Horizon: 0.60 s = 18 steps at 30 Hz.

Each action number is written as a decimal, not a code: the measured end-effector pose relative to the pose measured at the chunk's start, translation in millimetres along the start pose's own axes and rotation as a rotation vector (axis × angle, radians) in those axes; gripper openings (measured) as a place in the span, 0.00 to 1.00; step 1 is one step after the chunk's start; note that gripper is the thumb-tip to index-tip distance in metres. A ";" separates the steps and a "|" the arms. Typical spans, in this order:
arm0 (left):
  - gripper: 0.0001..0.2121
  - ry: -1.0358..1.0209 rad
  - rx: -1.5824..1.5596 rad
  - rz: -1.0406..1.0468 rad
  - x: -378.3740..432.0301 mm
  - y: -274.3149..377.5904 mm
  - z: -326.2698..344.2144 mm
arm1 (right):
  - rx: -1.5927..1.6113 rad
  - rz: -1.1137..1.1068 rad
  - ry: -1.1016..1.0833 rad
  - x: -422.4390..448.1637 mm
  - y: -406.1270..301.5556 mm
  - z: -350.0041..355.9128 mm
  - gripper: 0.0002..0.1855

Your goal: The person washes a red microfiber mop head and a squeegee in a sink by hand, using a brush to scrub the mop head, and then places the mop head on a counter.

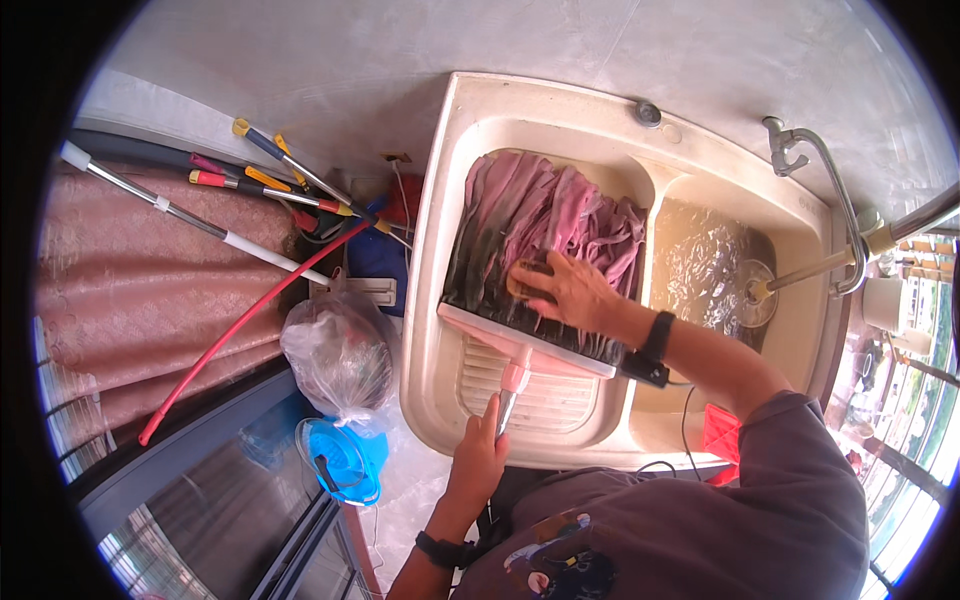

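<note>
My left hand (478, 459) grips the metal handle (505, 411) of a mop just below its pink socket. The mop's wide pink head bar (517, 339) lies aslant across the ribbed washboard (525, 390) of a double laundry sink (431, 225). From the bar, pink fabric strips (555, 199) spread over the left basin, dark and grimy near the bar. My right hand (574, 291) holds a brown scrub brush (529, 279) down against the dark part of the strips. The brush's underside is hidden.
In the right basin, murky water (694, 262) ripples around an upright pipe (806, 276). A metal tap (795, 146) is on the wall. Leftward stand several mop poles (187, 214), a red pole (247, 322), a stuffed plastic bag (341, 352) and a blue bucket (345, 461).
</note>
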<state>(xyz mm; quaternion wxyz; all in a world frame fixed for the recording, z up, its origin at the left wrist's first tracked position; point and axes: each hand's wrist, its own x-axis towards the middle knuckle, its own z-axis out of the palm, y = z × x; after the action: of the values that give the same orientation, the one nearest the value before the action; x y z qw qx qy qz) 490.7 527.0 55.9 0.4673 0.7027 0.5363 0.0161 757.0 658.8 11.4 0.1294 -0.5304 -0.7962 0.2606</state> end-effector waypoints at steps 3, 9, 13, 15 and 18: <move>0.30 -0.006 -0.033 0.024 7.7 18.7 -19.7 | -0.157 0.061 0.059 23.1 23.8 4.6 0.27; 0.32 -0.299 -0.435 -0.347 -30.5 8.8 -35.7 | 0.047 0.120 0.103 9.8 -7.1 13.5 0.25; 0.34 -0.383 -0.485 -0.472 -52.0 8.8 -35.0 | -0.056 0.003 -0.030 2.5 -19.5 12.7 0.25; 0.35 -0.428 -0.519 -0.506 -59.3 13.9 -42.1 | -0.236 0.027 0.009 30.9 11.5 5.9 0.25; 0.35 -0.419 -0.510 -0.508 -55.6 20.5 -47.6 | -0.287 0.230 0.112 76.8 56.8 -9.3 0.24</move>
<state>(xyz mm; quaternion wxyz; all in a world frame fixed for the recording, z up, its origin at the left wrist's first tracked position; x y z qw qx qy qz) 457.3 514.9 123.1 0.7145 0.3978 0.5648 -0.1104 774.6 748.6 -17.6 0.0661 -0.6447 -0.7508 0.1276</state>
